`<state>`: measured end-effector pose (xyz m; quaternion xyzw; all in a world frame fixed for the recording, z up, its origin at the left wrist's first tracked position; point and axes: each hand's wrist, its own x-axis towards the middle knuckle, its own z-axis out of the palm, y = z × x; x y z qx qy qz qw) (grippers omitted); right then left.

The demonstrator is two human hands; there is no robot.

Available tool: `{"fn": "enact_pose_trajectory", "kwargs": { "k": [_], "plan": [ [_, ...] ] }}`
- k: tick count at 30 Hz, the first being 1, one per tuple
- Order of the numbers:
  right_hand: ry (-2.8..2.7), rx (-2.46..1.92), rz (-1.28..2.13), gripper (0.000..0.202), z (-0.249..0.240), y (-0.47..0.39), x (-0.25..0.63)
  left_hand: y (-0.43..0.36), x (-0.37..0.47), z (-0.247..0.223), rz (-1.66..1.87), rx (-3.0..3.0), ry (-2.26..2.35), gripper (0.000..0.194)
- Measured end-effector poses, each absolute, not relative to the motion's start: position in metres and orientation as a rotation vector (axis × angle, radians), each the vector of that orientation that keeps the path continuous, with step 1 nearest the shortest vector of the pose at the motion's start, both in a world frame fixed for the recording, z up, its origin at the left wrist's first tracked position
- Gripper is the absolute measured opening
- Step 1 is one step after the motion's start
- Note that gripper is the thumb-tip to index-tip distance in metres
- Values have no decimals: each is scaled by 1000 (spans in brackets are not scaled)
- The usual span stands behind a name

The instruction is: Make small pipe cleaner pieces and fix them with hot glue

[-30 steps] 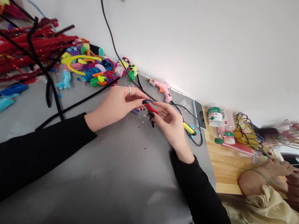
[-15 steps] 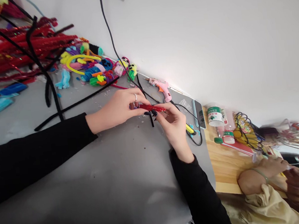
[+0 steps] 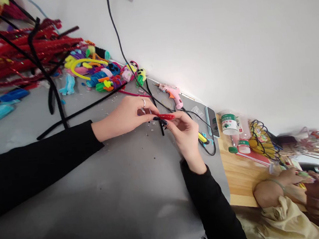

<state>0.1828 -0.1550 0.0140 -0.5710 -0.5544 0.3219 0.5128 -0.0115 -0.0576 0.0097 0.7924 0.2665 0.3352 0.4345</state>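
Observation:
Between the fingertips of both hands is a short, glittery red pipe cleaner piece, held just above the grey tabletop. My left hand, with a ring on one finger, pinches its left end. From the right, my right hand grips the other end between thumb and fingers. Fingers cover part of the piece, so its full shape is hidden. Behind the hands runs a black cable, and a pink glue gun lies near the wall. Close to my right wrist is a yellow-and-black tool, perhaps a cutter.
Red tinsel pipe cleaners are heaped at the far left. Beside them sit several colourful pipe cleaner bundles. A phone leans by the wall. Plastic bottles stand on the wooden table, where another person's hands work.
My left fingers have shifted slightly and closed nearer to my right fingertips. Less of the red piece shows at its left end. The other person's hands have moved a little.

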Motion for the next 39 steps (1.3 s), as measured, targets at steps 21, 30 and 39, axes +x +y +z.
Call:
{"fn": "enact_pose_trajectory", "kwargs": {
  "k": [21,30,39],
  "plan": [
    [-1219,-1396,811,24,18,-154,182,-58,-7,8,934,1514,739,32],
    [-1280,-1466,769,13,12,-155,180,-62,-10,9,962,1996,676,26],
    [-1337,-1554,745,16,10,-156,180,-63,-11,7,1152,2049,914,18]
  ]
}}
